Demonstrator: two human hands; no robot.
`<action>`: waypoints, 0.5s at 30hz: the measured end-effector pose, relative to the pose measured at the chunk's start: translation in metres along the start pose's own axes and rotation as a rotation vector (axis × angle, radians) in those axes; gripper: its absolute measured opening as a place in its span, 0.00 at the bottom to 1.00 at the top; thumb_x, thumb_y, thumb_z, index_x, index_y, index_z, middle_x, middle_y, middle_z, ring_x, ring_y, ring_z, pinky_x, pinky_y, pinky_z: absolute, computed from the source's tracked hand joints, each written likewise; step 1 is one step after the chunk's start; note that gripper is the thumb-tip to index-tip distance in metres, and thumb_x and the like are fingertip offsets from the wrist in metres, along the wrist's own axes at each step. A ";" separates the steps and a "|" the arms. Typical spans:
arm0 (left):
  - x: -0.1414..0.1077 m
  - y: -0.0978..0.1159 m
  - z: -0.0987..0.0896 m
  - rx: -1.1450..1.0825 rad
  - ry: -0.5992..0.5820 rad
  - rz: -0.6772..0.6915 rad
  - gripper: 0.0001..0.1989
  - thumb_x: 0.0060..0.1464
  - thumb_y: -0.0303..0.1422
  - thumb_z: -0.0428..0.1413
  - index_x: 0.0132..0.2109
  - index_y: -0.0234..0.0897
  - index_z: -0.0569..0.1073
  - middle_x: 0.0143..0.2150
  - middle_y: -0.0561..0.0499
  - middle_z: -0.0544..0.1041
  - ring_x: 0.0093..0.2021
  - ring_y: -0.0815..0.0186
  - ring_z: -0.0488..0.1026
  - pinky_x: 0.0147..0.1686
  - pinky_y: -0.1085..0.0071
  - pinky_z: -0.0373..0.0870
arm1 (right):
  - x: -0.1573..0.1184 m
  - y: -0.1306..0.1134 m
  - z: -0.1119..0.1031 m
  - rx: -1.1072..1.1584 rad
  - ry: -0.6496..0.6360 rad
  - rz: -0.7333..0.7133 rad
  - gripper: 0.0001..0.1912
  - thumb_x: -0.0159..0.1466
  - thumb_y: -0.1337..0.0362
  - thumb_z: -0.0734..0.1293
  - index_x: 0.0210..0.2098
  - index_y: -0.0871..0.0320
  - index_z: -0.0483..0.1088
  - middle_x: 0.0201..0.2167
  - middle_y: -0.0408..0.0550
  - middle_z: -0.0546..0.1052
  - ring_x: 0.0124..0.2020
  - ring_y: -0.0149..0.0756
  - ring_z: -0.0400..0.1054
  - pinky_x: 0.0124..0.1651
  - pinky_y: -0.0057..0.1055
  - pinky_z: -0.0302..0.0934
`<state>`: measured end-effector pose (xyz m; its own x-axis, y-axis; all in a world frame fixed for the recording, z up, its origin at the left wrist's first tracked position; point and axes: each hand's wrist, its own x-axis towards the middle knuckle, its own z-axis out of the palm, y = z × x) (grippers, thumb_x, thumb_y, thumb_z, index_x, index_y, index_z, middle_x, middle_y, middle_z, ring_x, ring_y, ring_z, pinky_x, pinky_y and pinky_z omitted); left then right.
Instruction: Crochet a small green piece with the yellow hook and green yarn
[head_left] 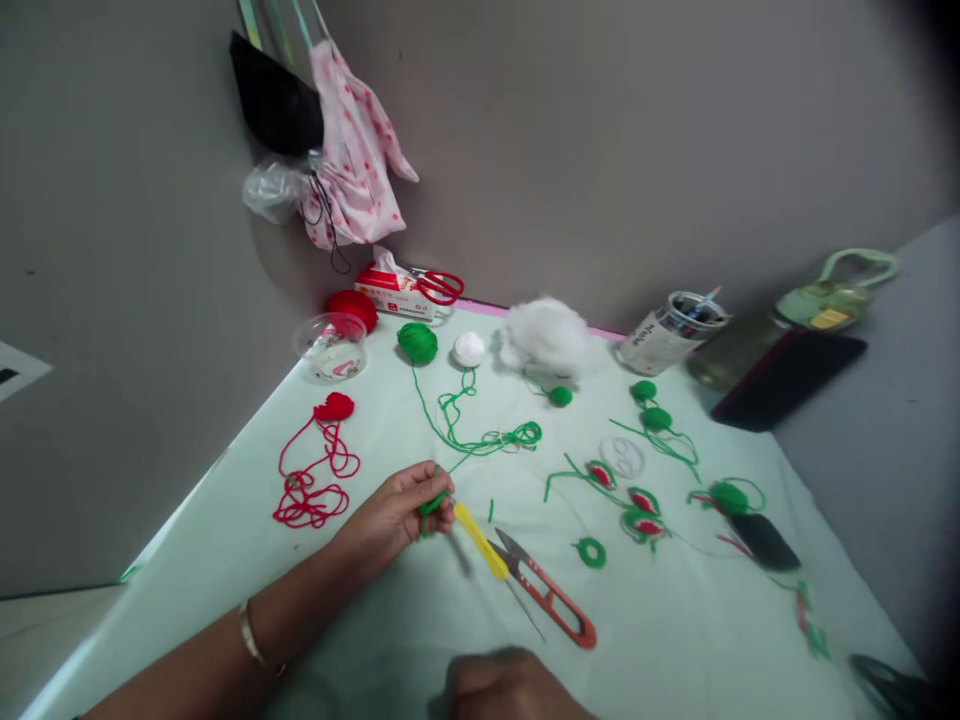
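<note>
My left hand (411, 505) pinches a small green crochet piece (433, 503) between its closed fingers. A strand of green yarn (487, 445) runs from that piece back to a loose tangle. The upper tip of a yellow-handled crochet hook (480, 540) meets the piece at my fingertips, and its thin metal end points down right. My right hand (514, 688) is at the bottom edge, fingers curled in and partly cut off; whatever they may hold is hidden. Beside the hook lie orange-handled thread snips (547, 595) and a green crochet ring (591, 553).
Red yarn (311, 500) lies left. Behind are a green yarn ball (417, 343), white ball (469, 349), white stuffing (547, 338), tissue box (396, 300) and red scissors (441, 288). Red-and-green crochet pieces (643, 522), pen tin (660, 335), bottle (750, 340) and phone (787, 378) stand right.
</note>
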<state>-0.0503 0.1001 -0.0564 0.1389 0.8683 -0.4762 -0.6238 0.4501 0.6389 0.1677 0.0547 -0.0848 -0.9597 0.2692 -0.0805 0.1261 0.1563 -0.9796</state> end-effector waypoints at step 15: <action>-0.013 -0.008 0.004 -0.006 -0.116 0.063 0.18 0.44 0.37 0.74 0.33 0.32 0.75 0.29 0.52 0.77 0.28 0.72 0.76 0.31 0.78 0.76 | -0.005 -0.038 -0.005 -0.013 0.121 0.127 0.29 0.72 0.45 0.59 0.24 0.60 0.67 0.27 0.45 0.67 0.30 0.29 0.62 0.36 0.28 0.56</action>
<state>-0.0444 0.0858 -0.0530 0.1877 0.9132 -0.3618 -0.6387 0.3933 0.6614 0.1686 0.0519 -0.0466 -0.8990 0.3995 -0.1796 0.2481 0.1264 -0.9605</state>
